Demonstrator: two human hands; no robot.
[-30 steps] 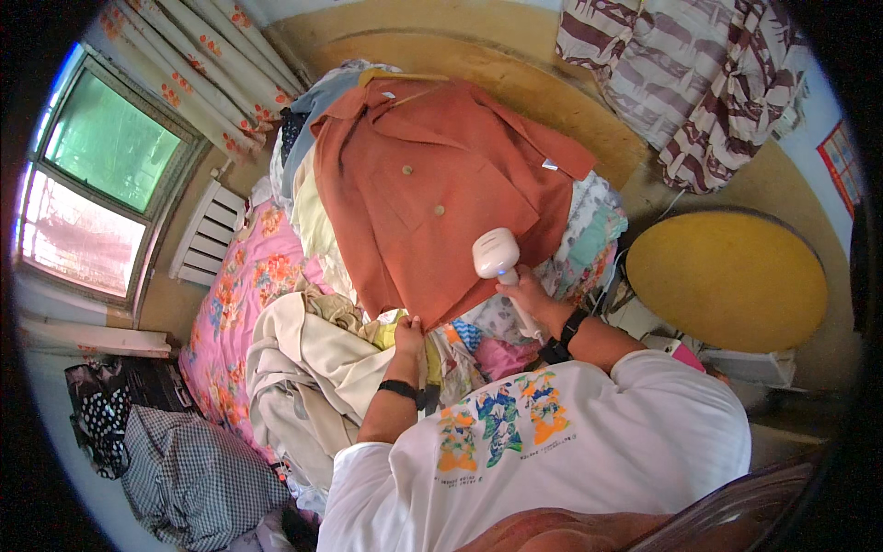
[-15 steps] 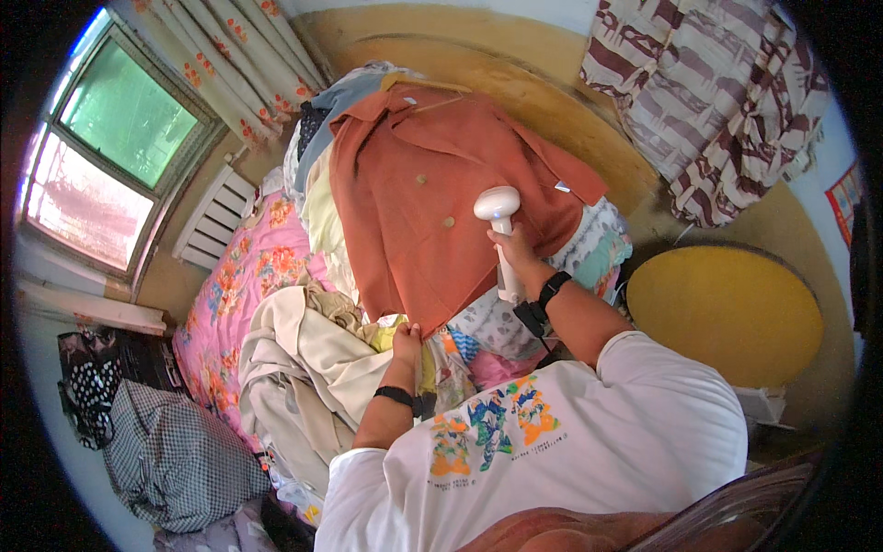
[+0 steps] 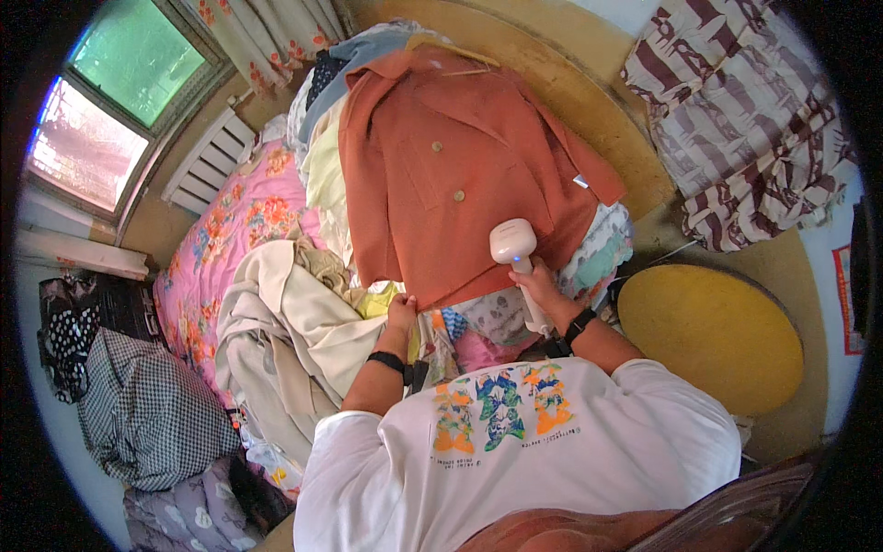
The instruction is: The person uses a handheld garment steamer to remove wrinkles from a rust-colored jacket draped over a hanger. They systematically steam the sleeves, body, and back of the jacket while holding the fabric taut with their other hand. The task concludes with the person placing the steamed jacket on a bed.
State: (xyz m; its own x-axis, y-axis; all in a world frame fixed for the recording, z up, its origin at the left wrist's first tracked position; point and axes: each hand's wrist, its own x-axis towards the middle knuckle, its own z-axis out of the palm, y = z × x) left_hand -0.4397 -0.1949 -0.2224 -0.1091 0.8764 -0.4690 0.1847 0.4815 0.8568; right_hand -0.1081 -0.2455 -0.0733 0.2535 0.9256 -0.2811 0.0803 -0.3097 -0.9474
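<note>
The steamer head's underside is hidden, so contact with the rust-orange coat (image 3: 487,129) cannot be told. At the coat's 5 o'clock, the right hand (image 3: 543,287) grips the white steamer (image 3: 511,241), its fingers covering part of the handle. At 7 o'clock, the left hand (image 3: 402,315) pinches the hem; its fingertips are too small to make out clearly. The coat lies front up over a cloth pile (image 3: 326,189), which hides much of what is beneath. The dark rim cuts off the window (image 3: 115,120) at 10 o'clock in the view.

The coat looks matte and felt-like, with two round buttons (image 3: 458,196). At 8 o'clock, a smooth beige garment (image 3: 285,304) slumps in soft folds over pink floral bedding (image 3: 207,276).
</note>
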